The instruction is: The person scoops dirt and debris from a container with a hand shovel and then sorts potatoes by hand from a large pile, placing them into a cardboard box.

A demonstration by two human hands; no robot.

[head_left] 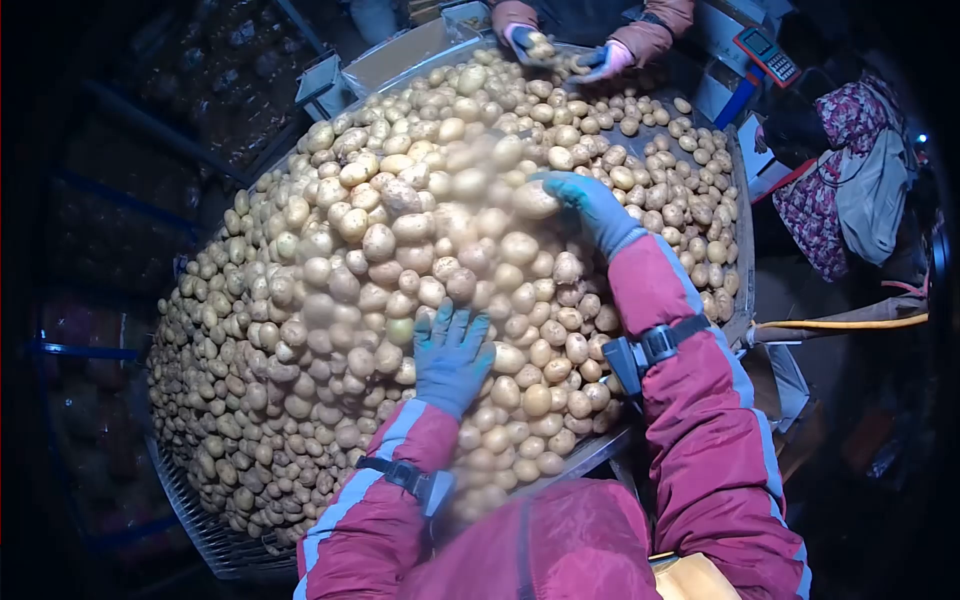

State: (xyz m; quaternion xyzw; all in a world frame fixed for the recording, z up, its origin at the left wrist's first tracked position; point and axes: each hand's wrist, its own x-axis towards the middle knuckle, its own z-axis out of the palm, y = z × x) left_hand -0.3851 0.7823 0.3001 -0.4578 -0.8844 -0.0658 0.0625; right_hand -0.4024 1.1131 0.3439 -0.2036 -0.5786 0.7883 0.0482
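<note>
A large heap of pale potatoes (400, 240) fills the metal-edged table (745, 230). My left hand (452, 360), in a blue-grey glove with teal fingertips, lies on the heap near its middle, palm down and fingers spread, holding nothing. Farther up and to the right, my right hand (590, 208) wears the same kind of glove. Its fingers are closed around a larger potato (535, 200) at the heap's surface. A smeared patch of the view blurs some potatoes left of that hand.
Across the table, a co-worker's gloved hands (603, 62) hold potatoes. Cardboard boxes (410, 55) stand beyond the far edge. At the right are a red handheld device (767, 55), floral cloth (812, 215) and a yellow strip (850, 323). Metal tines (205, 530) line the lower left edge.
</note>
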